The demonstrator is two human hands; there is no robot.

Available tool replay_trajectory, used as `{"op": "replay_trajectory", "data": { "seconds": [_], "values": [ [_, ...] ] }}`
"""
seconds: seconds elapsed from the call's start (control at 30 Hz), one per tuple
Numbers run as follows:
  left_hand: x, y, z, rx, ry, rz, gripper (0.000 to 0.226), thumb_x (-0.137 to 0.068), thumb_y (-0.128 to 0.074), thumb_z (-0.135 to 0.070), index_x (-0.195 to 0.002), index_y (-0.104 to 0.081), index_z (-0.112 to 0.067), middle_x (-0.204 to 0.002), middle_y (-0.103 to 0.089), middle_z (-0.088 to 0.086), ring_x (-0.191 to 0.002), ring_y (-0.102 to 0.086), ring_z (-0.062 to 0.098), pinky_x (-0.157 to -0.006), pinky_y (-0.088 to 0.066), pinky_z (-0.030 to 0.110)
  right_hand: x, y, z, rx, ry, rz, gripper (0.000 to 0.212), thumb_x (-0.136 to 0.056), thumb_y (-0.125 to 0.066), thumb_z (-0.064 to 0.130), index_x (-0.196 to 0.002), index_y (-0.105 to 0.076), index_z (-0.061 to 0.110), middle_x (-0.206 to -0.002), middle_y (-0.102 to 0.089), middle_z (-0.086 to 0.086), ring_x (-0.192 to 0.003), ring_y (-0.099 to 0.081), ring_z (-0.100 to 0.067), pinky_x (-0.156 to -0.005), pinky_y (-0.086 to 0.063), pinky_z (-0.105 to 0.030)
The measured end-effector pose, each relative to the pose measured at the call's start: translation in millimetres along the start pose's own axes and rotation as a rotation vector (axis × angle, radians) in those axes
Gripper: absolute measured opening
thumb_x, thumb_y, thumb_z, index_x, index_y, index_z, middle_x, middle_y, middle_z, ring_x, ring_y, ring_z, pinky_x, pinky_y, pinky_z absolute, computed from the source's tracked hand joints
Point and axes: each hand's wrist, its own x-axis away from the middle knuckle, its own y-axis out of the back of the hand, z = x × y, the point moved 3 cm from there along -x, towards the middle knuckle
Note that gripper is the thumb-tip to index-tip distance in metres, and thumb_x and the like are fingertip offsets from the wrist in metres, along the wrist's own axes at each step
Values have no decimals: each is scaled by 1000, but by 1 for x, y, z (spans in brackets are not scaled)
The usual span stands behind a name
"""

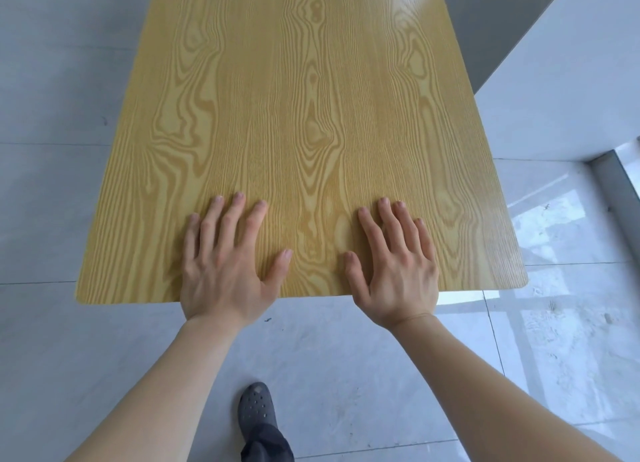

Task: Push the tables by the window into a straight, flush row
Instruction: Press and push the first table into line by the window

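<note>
Down low, nearest of all, a dark shoe [254, 406] on the pale floor tiles [363, 375]. Higher up, left hand [225, 271] and right hand [394, 271] flat on the yellow wooden table [304, 97], close to its near edge, fingers spread apart, gripping nothing. White wall [561, 80] just beside the table's right edge.

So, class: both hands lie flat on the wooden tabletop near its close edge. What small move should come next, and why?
Probably a steady forward push. The left hand and right hand lie flat, fingers spread, at the near edge of the tabletop; no neighbouring table shows yet.
</note>
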Motion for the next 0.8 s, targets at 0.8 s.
{"op": "replay_trajectory", "data": {
  "seconds": [0.8],
  "values": [
    [-131,-10,5,5,-7,-58,74,-93,-36,-66,-154,-40,-25,-163,-34,5,-154,-22,30,-124,-14,54,-128,-31,-10,20,6,-72,63,-96,-44,54,-149,-50,22,-160,-42,-8,-152,-31,-30,-121,-24,-51]
  ]
}}
